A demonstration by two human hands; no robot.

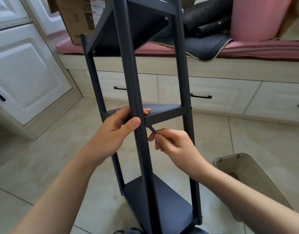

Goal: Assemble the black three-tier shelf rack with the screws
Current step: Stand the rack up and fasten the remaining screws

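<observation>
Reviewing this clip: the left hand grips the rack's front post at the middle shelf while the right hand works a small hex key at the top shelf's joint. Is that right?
Not quite. In the head view the right hand pinches the small hex key at the middle shelf, just under its front corner, not at the top shelf. The rest holds: the left hand grips the front post at that same level.

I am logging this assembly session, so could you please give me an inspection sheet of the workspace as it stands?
Surface: beige tiled floor.
Job's things: black rack upright, three shelves fitted; hex key at the front post under the middle shelf.
Clutter: grey plastic bin at right.
Grippers: left hand grips the front post; right hand pinches the hex key.
Cables: nothing seen.
Surroundings: white cabinets, drawer bench, cardboard box, pink roll.
</observation>
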